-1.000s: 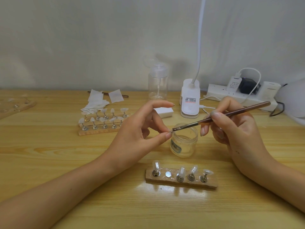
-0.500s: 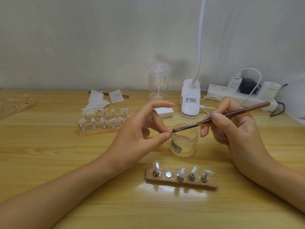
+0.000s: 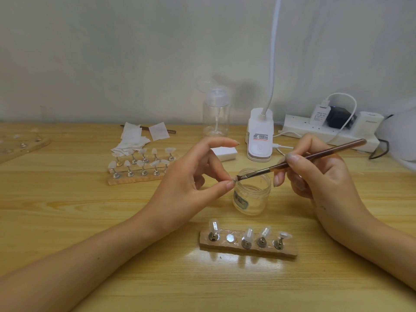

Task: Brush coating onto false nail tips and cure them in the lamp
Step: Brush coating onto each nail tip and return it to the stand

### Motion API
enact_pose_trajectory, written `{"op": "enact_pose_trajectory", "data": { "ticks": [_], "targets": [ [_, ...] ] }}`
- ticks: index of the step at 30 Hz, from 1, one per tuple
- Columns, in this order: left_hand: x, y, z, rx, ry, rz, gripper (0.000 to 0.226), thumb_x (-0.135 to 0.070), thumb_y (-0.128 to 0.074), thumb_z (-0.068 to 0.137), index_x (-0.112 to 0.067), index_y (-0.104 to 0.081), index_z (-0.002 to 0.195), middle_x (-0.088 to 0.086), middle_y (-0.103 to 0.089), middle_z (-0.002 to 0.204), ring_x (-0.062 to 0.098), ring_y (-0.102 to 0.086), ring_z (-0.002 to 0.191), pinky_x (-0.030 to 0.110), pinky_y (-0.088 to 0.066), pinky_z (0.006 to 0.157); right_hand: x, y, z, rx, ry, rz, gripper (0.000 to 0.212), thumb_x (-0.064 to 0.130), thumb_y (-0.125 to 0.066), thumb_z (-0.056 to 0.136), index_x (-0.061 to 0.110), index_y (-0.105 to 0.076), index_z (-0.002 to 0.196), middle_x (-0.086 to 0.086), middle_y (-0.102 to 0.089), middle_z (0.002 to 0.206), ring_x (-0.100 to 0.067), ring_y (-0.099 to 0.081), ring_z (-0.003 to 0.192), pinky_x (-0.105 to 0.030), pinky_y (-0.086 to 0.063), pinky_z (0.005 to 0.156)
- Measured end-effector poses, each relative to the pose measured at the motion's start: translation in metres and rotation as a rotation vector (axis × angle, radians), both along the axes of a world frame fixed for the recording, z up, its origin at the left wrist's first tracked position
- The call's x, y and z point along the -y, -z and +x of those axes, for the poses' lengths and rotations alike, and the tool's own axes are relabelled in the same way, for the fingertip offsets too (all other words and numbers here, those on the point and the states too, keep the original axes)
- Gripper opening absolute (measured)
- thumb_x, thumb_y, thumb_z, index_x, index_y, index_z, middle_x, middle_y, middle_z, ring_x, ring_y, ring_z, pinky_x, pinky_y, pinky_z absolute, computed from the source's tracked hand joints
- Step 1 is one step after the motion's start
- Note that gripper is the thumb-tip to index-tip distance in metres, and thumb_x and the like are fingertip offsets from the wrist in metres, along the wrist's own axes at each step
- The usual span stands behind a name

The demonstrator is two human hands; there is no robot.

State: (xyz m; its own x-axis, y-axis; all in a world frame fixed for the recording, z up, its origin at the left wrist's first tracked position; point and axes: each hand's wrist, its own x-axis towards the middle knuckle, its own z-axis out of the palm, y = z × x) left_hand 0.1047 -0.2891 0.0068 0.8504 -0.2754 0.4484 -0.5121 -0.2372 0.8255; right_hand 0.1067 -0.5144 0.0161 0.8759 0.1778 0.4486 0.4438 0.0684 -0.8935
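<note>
Nail tip [image 3: 233, 180]: was held off the table [image 3: 67, 221], at the left rim of the jar [image 3: 252, 197]. It was pinched between the thumb and a curled finger of the left hand [image 3: 186, 183], with the forefinger raised, nearly straight and clear of it. Small and pale; mostly hidden by the fingertips [image 3: 227, 185], so its shape could not be told.

Brush [image 3: 315, 155]: brown handle, gripped pen-fashion in the curled fingers of the right hand [image 3: 319, 179]. Its dark bristles touched the tip.

Jar: clear, open, labelled, and stood on the table.

Holder [image 3: 247, 249]: wooden block nearer the person. Four clear tips stood on metal stems; the second place from the left showed a bare disc.
</note>
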Motion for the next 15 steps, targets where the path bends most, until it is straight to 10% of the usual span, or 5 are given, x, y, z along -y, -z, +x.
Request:
{"op": "enact_pose_trajectory", "data": {
  "ticks": [15],
  "targets": [
    [0.0,-0.0002,0.0,-0.011,-0.006,-0.005,0.051,-0.006,-0.074,0.089,-0.027,-0.056,0.131,-0.004,-0.067,0.08,0.011,-0.069,0.085,0.048,-0.038,0.057,0.0016,-0.0004,0.0022,-0.046,0.022,0.031,0.016,0.027,-0.059,0.089,0.023,-0.054,0.075,-0.01,-0.064,0.063,-0.011,-0.031,0.047,-0.021,-0.024,0.042]
  ]
}}
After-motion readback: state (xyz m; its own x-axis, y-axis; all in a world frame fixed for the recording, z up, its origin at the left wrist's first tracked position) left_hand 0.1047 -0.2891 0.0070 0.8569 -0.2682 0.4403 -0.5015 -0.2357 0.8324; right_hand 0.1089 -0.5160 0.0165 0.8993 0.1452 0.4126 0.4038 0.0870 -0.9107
